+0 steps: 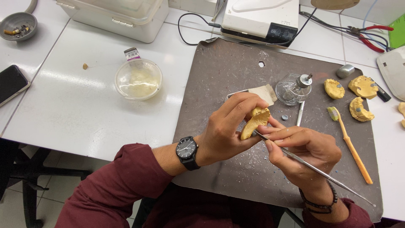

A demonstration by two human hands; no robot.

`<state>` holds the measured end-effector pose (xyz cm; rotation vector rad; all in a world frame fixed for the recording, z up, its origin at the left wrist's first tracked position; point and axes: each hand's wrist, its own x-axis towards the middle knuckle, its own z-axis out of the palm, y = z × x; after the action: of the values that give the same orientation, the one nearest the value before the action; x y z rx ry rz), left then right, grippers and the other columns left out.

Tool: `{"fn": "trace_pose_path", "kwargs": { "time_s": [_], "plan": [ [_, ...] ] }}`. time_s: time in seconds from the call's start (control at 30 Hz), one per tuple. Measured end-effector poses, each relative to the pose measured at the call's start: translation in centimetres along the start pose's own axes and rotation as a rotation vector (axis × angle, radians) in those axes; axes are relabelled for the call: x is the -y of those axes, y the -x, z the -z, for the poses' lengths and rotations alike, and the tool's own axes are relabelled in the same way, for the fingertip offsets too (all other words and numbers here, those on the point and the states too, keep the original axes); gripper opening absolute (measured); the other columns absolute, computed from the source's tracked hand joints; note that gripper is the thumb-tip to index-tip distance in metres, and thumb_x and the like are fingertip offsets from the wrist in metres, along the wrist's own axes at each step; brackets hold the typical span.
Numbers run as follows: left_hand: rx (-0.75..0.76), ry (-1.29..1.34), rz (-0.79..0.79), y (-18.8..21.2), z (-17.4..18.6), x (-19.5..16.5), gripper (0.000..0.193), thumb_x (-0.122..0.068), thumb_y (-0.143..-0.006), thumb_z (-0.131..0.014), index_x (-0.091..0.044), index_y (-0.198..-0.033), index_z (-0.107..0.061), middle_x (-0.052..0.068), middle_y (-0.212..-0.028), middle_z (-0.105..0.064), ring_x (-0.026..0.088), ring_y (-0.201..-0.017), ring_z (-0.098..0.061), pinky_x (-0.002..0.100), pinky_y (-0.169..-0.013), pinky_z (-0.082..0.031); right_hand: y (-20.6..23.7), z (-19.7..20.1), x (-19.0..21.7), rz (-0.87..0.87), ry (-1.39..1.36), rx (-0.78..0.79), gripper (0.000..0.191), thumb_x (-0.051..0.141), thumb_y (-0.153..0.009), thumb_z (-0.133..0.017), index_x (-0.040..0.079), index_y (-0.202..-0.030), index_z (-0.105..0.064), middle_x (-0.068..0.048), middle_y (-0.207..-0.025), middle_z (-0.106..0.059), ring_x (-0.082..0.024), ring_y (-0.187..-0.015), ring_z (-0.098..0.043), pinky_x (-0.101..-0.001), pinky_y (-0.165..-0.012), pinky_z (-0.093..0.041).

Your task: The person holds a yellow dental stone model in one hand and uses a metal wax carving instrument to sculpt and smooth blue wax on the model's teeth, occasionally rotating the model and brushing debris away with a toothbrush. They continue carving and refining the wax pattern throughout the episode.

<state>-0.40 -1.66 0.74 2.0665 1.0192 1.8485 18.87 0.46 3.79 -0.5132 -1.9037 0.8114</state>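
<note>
A white tiled desk [76, 105] carries a grey work mat [228, 71] on its right half. On the mat lie a glass burner [293, 89], an orange toothbrush [352, 147] and three yellow casts [352, 95] at the far right. Left of the mat stand a lidded round tub [138, 79], a phone [12, 83] and, far left, an ashtray [17, 25].

Maroon long sleeves [122, 181] on both arms; black wristwatch [187, 150] on left wrist; dark beaded bracelet [320, 202] on right.

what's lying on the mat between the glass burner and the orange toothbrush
In the head view, a thin metal tool lies between the glass burner and the orange toothbrush.
</note>
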Motion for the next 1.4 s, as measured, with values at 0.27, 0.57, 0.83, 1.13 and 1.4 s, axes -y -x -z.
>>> {"fn": "trace_pose_path", "kwargs": {
  "time_s": [0.27,0.57,0.83,1.13,1.4],
  "plan": [
    [-0.006,0.007,-0.023,0.3,-0.2,0.3,0.058,-0.011,-0.092,-0.089,-0.006,-0.136,-0.053,0.010,-0.134,-0.060,0.016,-0.112,-0.070,0.022,-0.087,-0.065,1.0,0.7,-0.7,-0.017,-0.067,-0.029,0.012,-0.009,-0.091,-0.072,-0.002,-0.094,-0.062,-0.020,-0.095,-0.074,-0.028,-0.100,-0.077,-0.0463,-0.106,-0.063],
    [-0.016,-0.006,-0.015,0.1,0.1,0.1,0.061,-0.010,-0.089,-0.088,-0.008,-0.137,-0.051,0.010,-0.132,-0.061,0.016,-0.112,-0.069,0.022,-0.088,-0.062,0.1,2.3,-2.1,-0.142,-0.429,-0.397,0.020,-0.003,-0.098,-0.052,-0.001,-0.118,-0.054,-0.022,-0.103,-0.068,-0.023,-0.084,-0.072,-0.0344,-0.074,-0.066],
    [0.065,0.159,0.212,-1.1,1.0,-0.8,0.063,-0.016,-0.079,-0.090,-0.005,-0.134,-0.059,0.006,-0.113,-0.069,0.010,-0.096,-0.075,0.021,-0.084,-0.064,0.3,3.0,-3.0,-0.230,-0.330,-0.322,0.050,0.023,-0.113,-0.035,-0.012,-0.144,-0.051,-0.030,-0.108,-0.068,-0.037,-0.097,-0.072,-0.0476,-0.092,-0.064],
    [0.384,0.819,0.669,-1.4,1.2,0.8,0.078,0.002,-0.081,-0.074,-0.002,-0.153,-0.046,0.006,-0.105,-0.066,0.015,-0.088,-0.072,0.028,-0.081,-0.065,1.2,3.6,-5.1,-0.114,-0.273,-0.184,0.059,0.046,-0.118,-0.035,-0.008,-0.124,-0.059,-0.024,-0.104,-0.068,-0.031,-0.096,-0.069,-0.0449,-0.091,-0.061],
    [0.433,1.077,0.789,-0.7,0.9,2.4,0.058,0.006,-0.089,-0.066,0.007,-0.139,-0.036,0.018,-0.105,-0.065,0.026,-0.083,-0.074,0.042,-0.075,-0.066,-0.7,1.5,-2.8,-0.006,0.088,0.049,0.033,0.010,-0.088,-0.080,-0.005,-0.114,-0.067,-0.023,-0.120,-0.073,-0.026,-0.111,-0.073,-0.0384,-0.094,-0.062]
  ]
}}
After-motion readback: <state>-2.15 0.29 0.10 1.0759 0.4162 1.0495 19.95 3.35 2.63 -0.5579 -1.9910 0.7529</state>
